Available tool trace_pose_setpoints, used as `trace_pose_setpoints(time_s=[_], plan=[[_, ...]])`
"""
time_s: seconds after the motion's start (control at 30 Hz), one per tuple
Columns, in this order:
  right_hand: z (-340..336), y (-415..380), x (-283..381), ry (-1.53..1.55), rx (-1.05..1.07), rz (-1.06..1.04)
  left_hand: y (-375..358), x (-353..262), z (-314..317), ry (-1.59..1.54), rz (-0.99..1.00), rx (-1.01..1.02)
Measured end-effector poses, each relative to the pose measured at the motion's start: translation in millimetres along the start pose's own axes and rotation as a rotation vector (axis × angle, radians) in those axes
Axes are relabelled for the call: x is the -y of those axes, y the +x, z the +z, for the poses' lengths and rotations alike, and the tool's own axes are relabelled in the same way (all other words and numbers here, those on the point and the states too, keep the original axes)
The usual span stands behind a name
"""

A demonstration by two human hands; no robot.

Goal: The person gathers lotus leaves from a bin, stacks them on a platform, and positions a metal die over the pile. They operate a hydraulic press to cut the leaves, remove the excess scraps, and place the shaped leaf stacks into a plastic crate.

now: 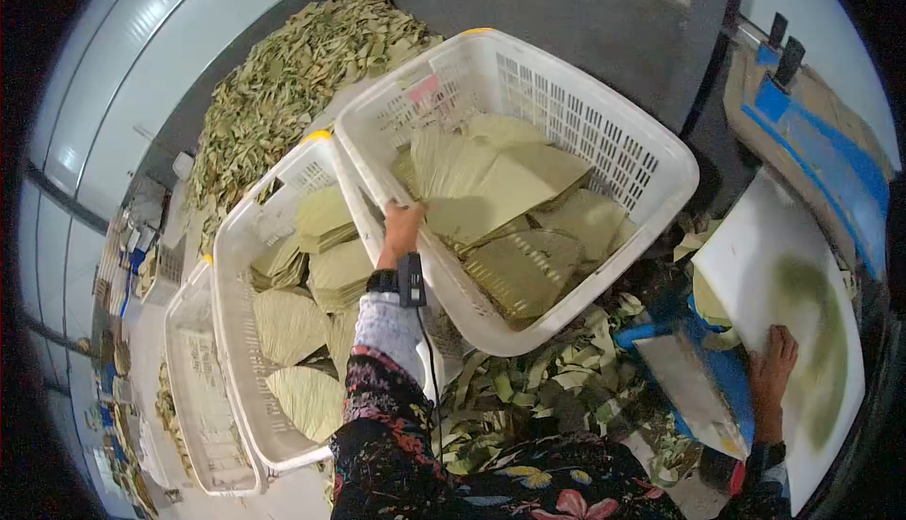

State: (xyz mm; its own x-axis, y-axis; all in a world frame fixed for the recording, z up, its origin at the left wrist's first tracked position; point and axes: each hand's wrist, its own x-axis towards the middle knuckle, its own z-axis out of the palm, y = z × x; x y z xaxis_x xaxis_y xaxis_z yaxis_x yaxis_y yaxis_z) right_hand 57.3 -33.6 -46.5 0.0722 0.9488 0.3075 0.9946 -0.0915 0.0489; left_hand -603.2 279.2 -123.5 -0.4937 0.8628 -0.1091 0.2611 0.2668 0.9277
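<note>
My left hand (403,232) is closed over the near left rim of a white plastic basket (604,95). Stacks of flat, pale green cut leaves (510,180) lie inside it, and some at its near end look darker. My right hand (774,369) lies on a white board (746,246) with a green stain, its fingers stretched out along the surface. Partly under that board's left edge shows a rounded piece of leaf (708,298). Close to my right wrist is a blue piece with a grey metal plate (689,393).
A second white basket (226,331) with leaf stacks stands at the left, with another white basket (184,369) beyond it. A big heap of loose leaves (302,86) lies at the back. Leaf scraps (538,393) cover the floor before me. Blue-edged cardboard (812,142) is at the right.
</note>
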Motion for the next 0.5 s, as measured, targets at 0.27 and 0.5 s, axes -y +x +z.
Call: trace_pose_setpoints(time_s=[0.27,0.5], plan=[[9,2,4,0.057,0.024,0.164,-195,-142,85,-0.302,0.556,0.339],[-53,-33,92,0.445,0.137,0.292,-438,-153,175,-0.228,0.982,1.341]])
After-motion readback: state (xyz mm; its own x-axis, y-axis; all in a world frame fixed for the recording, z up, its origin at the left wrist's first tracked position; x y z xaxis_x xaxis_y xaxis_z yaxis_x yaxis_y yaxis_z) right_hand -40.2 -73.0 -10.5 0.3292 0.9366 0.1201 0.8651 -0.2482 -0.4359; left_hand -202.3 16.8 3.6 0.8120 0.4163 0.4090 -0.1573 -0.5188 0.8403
